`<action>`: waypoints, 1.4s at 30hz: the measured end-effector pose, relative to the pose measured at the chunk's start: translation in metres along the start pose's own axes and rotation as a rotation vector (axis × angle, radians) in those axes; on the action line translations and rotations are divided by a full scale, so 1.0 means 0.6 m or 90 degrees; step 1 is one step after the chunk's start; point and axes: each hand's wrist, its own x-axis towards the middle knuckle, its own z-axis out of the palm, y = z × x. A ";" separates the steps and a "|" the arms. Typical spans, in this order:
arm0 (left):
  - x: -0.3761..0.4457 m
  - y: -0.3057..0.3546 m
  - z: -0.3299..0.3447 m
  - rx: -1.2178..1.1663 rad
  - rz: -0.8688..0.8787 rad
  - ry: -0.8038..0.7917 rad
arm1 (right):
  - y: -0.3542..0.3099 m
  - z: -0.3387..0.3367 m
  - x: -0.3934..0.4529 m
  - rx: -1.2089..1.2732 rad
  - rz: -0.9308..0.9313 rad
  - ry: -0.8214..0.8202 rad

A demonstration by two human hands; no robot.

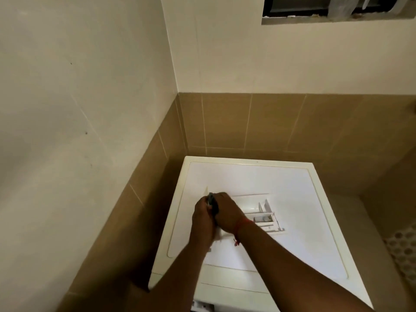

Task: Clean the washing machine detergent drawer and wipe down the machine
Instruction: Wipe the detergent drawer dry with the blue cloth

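Observation:
The white washing machine stands in a tiled corner, seen from above. The white detergent drawer lies on the machine's top, pulled out of its slot, with its compartments facing up. My left hand and my right hand are pressed together over the drawer's left end. Between them sticks up a small dark blue-grey object, which both hands grip; what it is cannot be told. A red thread is tied round my right wrist. The empty drawer slot shows at the machine's front, bottom edge.
Brown tiled walls close in behind and to the left of the machine, with cream wall above. A dark window opening sits high at the back right. Patterned floor shows to the right of the machine.

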 end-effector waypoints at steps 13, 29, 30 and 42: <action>0.014 -0.065 0.027 -0.088 -0.007 0.043 | 0.050 0.015 -0.121 -0.128 -0.177 -0.006; 0.025 -0.081 0.036 -0.010 -0.010 0.069 | 0.042 0.009 -0.097 -0.181 -0.178 0.043; 0.024 -0.079 0.036 0.004 -0.004 0.077 | 0.054 0.002 -0.112 -0.205 -0.179 0.033; 0.018 -0.073 0.036 0.030 0.001 0.078 | 0.088 -0.030 -0.148 -0.354 -0.076 0.065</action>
